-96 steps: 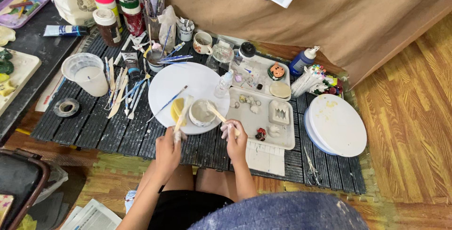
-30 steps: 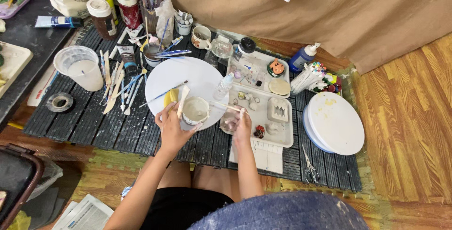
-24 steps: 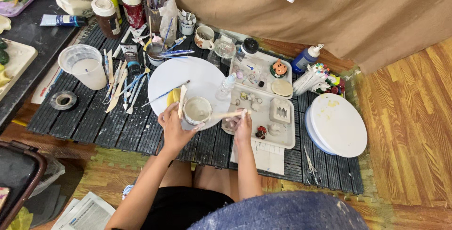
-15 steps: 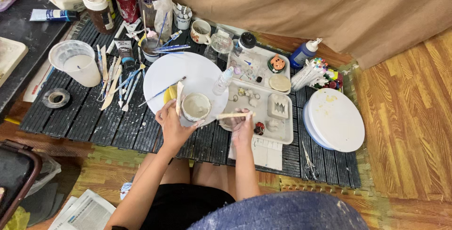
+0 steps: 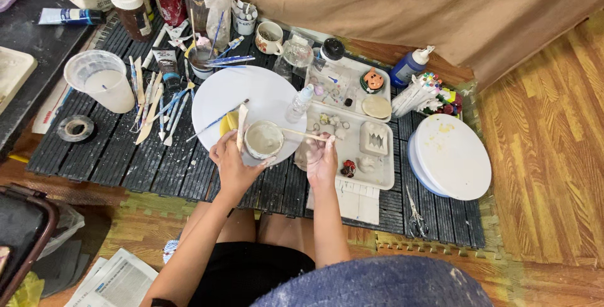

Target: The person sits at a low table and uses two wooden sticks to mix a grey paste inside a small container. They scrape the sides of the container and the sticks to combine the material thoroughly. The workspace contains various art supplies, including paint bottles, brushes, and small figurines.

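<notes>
Head view: left hand point(image 5: 231, 163) grips a small cup point(image 5: 263, 139) of pale mix on the round board point(image 5: 251, 99). Right hand point(image 5: 322, 159) holds a stick point(image 5: 302, 134) across its rim. The mix looks blended; the moulds in the tray point(image 5: 384, 175) look partly filled.

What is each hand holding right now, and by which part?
Left hand grips the small cup by its side; right hand holds the wooden stick by its outer end.
</notes>
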